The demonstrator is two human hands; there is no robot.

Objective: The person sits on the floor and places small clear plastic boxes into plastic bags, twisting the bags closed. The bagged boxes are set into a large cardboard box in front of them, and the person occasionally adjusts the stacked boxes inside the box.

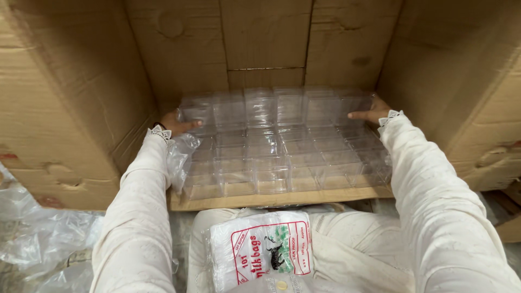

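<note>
Several clear plastic boxes (282, 144) lie packed in rows inside a big open cardboard carton (266, 43) turned on its side. My left hand (179, 123) presses against the left end of the far row, fingers flat on the boxes. My right hand (368, 113) rests on the right end of the same row, thumb pointing inward. Both arms wear white sleeves with lace cuffs. Neither hand closes around a box; each lies flat against the stack.
A packet of white plastic bags (260, 249) with red and green print lies on my lap. Loose clear plastic sheeting (38, 228) is crumpled at lower left. The carton's lower flap (271, 199) edges the front. More cardboard stands at right (488, 157).
</note>
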